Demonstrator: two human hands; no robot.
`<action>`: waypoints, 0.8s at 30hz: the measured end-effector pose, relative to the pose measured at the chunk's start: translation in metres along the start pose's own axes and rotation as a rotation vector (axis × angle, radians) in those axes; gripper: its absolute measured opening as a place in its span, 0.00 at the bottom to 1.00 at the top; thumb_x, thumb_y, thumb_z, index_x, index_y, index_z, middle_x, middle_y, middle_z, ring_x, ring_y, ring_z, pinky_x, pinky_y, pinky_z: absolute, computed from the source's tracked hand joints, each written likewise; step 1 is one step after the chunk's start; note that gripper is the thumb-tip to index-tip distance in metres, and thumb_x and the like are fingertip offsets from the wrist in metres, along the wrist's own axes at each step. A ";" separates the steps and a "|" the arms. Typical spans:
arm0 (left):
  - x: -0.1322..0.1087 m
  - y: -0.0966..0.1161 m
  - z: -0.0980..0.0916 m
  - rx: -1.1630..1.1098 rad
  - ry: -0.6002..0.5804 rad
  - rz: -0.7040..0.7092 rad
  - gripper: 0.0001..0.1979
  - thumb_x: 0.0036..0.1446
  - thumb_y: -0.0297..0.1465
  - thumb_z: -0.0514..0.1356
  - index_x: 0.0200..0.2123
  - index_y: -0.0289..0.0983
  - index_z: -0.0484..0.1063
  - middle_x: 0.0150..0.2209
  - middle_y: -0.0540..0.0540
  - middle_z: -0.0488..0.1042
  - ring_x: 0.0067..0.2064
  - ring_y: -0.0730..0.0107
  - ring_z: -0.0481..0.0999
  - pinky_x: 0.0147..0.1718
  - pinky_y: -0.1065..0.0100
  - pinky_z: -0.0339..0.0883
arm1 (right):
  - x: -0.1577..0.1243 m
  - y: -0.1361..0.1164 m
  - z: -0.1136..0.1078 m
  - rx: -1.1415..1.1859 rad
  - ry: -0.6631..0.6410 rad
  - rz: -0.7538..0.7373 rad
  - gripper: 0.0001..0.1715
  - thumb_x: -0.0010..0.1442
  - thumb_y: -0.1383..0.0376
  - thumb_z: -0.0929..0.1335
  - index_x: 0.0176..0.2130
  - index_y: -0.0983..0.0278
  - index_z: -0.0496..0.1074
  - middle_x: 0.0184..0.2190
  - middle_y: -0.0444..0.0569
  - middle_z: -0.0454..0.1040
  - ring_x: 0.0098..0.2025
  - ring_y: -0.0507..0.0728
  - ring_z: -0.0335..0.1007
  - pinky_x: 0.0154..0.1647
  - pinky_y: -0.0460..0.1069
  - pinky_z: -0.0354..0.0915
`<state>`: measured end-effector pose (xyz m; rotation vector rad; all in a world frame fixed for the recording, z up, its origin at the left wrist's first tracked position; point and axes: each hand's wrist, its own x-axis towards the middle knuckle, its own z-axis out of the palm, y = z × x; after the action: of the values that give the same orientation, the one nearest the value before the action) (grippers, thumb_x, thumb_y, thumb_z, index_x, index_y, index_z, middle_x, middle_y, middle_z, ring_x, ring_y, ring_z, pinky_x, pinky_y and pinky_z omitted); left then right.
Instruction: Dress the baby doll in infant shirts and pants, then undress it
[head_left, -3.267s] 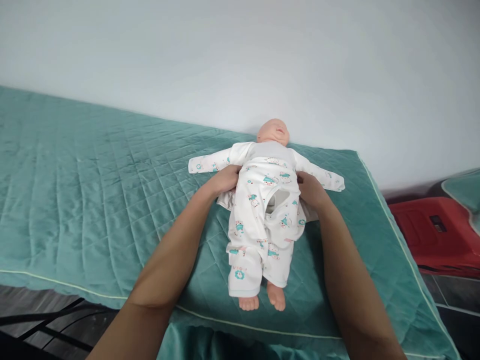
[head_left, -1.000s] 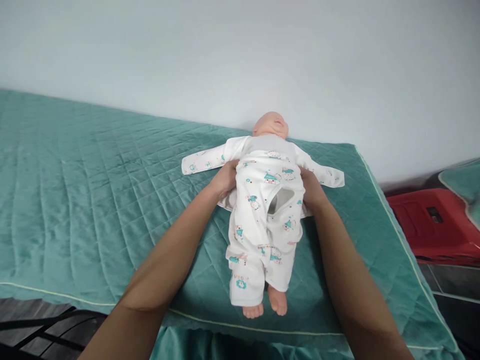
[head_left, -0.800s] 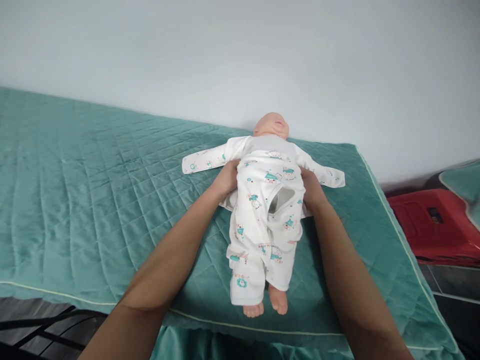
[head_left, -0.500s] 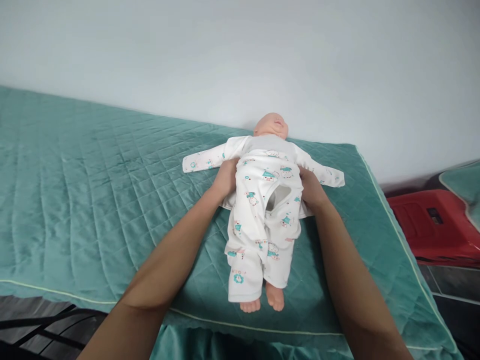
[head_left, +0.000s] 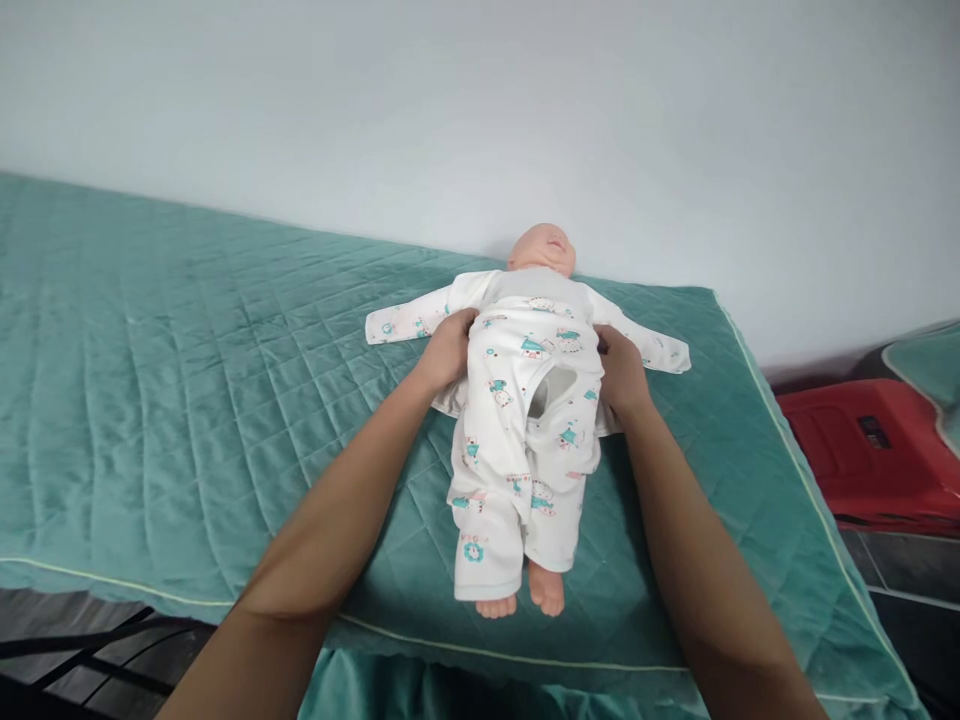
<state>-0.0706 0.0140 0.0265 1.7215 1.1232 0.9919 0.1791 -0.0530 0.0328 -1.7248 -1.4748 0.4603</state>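
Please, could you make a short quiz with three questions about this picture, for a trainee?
1. True or false: both feet of the doll show below the trousers.
2. What colour is the quilted cover under the doll?
3. Where is the left hand? A) on a foot; B) at the side of the trousers' waist; C) at a trouser hem.

Key: 1. True. 2. Blue-green. 3. B.

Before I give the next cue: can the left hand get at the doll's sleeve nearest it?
Likely yes: the left hand, at the side of the trousers, is right beside that sleeve, with nothing visible between them.
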 end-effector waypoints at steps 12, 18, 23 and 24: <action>-0.004 0.004 0.003 -0.348 -0.042 -0.055 0.15 0.50 0.35 0.62 0.40 0.34 0.76 0.42 0.44 0.81 0.45 0.58 0.77 0.51 0.57 0.69 | -0.005 -0.008 0.004 0.401 -0.017 0.094 0.17 0.52 0.54 0.71 0.39 0.62 0.73 0.39 0.50 0.82 0.43 0.62 0.76 0.47 0.56 0.71; -0.008 0.006 0.009 -0.658 -0.160 -0.226 0.20 0.48 0.35 0.68 0.46 0.35 0.76 0.44 0.41 0.82 0.47 0.56 0.80 0.52 0.52 0.72 | -0.007 -0.009 0.002 0.406 -0.031 0.081 0.18 0.53 0.50 0.72 0.37 0.59 0.71 0.40 0.49 0.81 0.46 0.64 0.76 0.49 0.58 0.73; -0.006 0.004 0.009 -0.718 -0.170 -0.277 0.20 0.52 0.36 0.68 0.48 0.35 0.76 0.44 0.41 0.82 0.48 0.55 0.81 0.52 0.53 0.74 | -0.008 -0.012 0.001 0.418 -0.040 0.103 0.18 0.53 0.53 0.73 0.40 0.60 0.72 0.42 0.50 0.81 0.46 0.63 0.76 0.50 0.58 0.72; -0.006 0.003 0.009 -0.724 -0.176 -0.279 0.20 0.52 0.37 0.67 0.48 0.35 0.76 0.44 0.41 0.82 0.48 0.55 0.81 0.51 0.53 0.75 | -0.009 -0.013 0.002 0.419 -0.041 0.113 0.18 0.52 0.54 0.73 0.40 0.60 0.73 0.42 0.50 0.81 0.47 0.63 0.76 0.50 0.58 0.72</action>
<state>-0.0628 0.0059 0.0253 1.0143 0.7315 0.9002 0.1675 -0.0609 0.0396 -1.4723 -1.2065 0.8069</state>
